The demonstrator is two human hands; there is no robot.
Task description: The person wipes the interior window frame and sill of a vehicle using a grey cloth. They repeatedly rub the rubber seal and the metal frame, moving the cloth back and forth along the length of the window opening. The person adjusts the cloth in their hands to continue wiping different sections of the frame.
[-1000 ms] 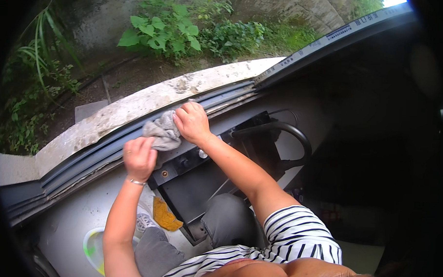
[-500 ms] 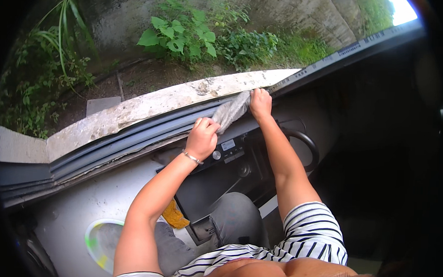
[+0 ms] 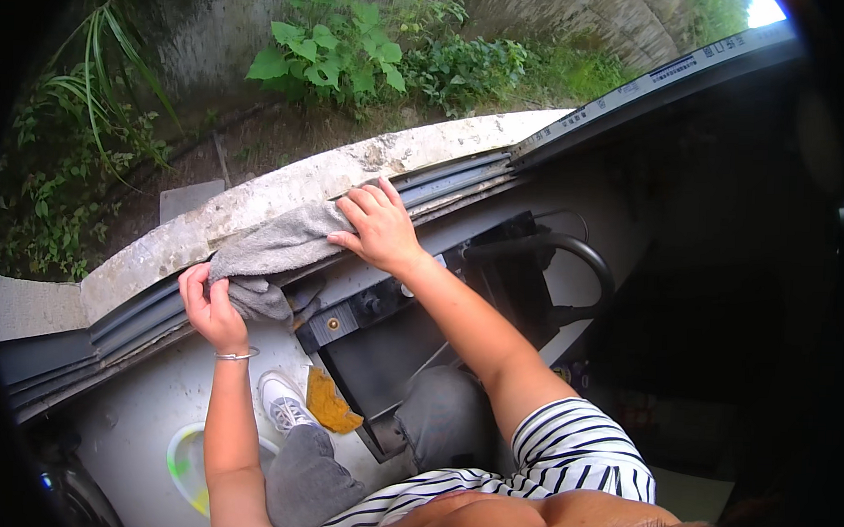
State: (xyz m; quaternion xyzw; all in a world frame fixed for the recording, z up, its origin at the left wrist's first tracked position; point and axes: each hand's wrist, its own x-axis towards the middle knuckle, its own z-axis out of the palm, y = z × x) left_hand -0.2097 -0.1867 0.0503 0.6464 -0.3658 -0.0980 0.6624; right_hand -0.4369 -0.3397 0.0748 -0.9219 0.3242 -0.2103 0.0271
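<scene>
A grey cloth (image 3: 288, 242) stretches along the grey window track (image 3: 457, 178), lying over its rails and against the pale stone sill (image 3: 162, 261). At its left end, my left hand (image 3: 212, 312) pinches the fabric between thumb and fingers, a silver bangle round the wrist. Farther right, the fingers of my right hand (image 3: 381, 227) curl over the cloth's other end, with the thumb along its near edge. A loose fold of cloth hangs below the track between the hands. The cloth hides the rails under it.
Below the track stands a black machine (image 3: 372, 350) with a curved black handle (image 3: 600, 270). A mustard-yellow cloth (image 3: 332, 402) lies on the pale floor beside my shoe (image 3: 285, 400). A white-and-green rounded object (image 3: 175, 455) is near my left forearm. Outside grow leafy plants (image 3: 327, 56).
Both hands have moved left along the track with the grey cloth. It was bunched near the right end and is now spread longer between my hands, which are farther apart.
</scene>
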